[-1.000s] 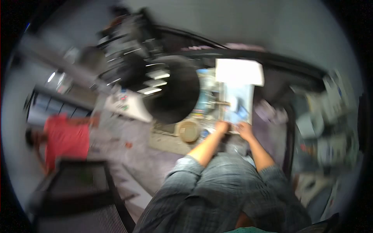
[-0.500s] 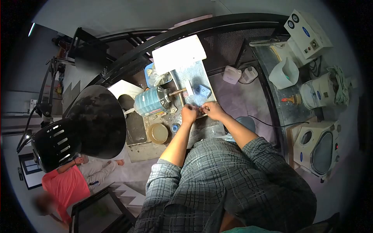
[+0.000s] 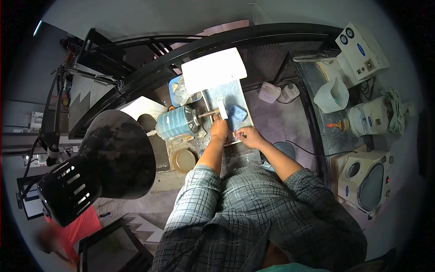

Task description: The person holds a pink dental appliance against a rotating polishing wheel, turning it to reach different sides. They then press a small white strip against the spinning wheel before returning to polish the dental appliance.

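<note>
My left hand [image 3: 219, 128] is raised to the lower edge of a white wheel [image 3: 222, 110] on the motor's spindle. Its fingertips are at the wheel, but how they are bent is hidden. Lower right, my right hand [image 3: 250, 137] is closed in a pinch around something small and pale pinkish, too small to name. The bench motor [image 3: 176, 123], blue-green and ribbed, lies to the left with its shaft pointing at the wheel. Behind the wheel, a blue block [image 3: 238, 113] rests in the dusty tray [image 3: 233, 93].
A white hood [image 3: 214, 70] covers the tray's far end. Left of my hands stands a round bowl [image 3: 184, 160]. A black lamp [image 3: 115, 156] looms close on the left. White machines [image 3: 365, 183] and a brush [image 3: 337, 124] are on the right. A person in red [image 3: 81, 233] is at lower left.
My left hand has moved up and away from the right hand to the white wheel. The right hand keeps its pinch near the tray's front. The whole view has shifted slightly.
</note>
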Available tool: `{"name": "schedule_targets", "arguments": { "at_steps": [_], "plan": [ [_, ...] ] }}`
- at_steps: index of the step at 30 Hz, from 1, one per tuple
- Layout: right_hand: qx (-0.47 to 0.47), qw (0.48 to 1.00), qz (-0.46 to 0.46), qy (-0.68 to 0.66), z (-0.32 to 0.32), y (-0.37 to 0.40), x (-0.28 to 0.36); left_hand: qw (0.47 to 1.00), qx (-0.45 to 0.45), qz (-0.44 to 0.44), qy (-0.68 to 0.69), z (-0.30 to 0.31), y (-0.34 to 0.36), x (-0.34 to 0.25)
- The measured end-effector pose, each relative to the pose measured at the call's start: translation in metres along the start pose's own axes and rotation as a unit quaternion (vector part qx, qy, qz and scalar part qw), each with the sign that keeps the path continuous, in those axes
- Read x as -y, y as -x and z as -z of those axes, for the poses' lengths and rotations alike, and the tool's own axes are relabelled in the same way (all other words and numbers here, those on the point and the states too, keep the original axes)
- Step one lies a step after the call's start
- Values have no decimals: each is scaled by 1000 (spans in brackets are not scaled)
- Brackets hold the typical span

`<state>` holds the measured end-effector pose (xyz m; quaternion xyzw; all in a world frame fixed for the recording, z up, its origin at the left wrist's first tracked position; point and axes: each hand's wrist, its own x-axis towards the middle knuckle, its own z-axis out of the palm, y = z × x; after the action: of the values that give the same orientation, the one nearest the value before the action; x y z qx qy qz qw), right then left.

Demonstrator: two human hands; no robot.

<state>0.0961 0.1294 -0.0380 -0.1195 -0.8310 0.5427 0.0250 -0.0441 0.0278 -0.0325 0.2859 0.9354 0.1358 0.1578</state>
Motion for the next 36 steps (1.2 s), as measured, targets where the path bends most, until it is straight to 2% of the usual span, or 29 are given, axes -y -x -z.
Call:
{"name": "schedule_targets", "arguments": {
  "at_steps": [1,3,7,9,11,14,16,17,18,20,22,24,30,32,34,36],
  "plan": [
    [0,1000,9,-2,0,0,1,1000,1,-1,1,-5,0,3],
    [-6,1000,3,-4,0,2,4,996,0,-62,-67,-16,0,11],
    [12,1000,-24,-4,3,-1,8,991,11,-96,-89,-12,11,7],
    [-5,999,-39,14,3,3,10,990,-46,-121,-55,-12,23,4],
    [-22,998,-51,32,1,3,7,992,-36,-119,-28,-3,39,2],
    [-64,996,-61,-22,-3,0,13,994,-41,-93,38,16,57,-1],
    [-29,996,-40,-68,4,-1,34,956,19,-87,278,14,52,15],
    [-15,995,-54,-87,12,1,59,936,3,-105,337,18,54,16],
    [-12,995,-56,-85,8,-2,56,935,3,-102,340,23,54,17],
    [-25,987,-11,-156,5,-8,53,845,104,-26,524,35,54,18],
    [-16,987,-36,-154,4,-12,52,809,146,-17,569,48,55,19],
    [-16,975,-65,-211,2,-17,53,789,138,-70,594,37,50,30],
    [-52,968,-43,-242,-5,-25,58,783,102,-54,611,32,49,34],
    [-47,963,-62,-257,-2,-26,63,772,99,-51,626,33,49,32],
    [-59,962,-65,-260,-9,-29,58,736,129,-29,664,33,49,32],
    [-72,960,-68,-264,-10,-28,53,731,130,-11,670,32,51,28]
  ]
}}
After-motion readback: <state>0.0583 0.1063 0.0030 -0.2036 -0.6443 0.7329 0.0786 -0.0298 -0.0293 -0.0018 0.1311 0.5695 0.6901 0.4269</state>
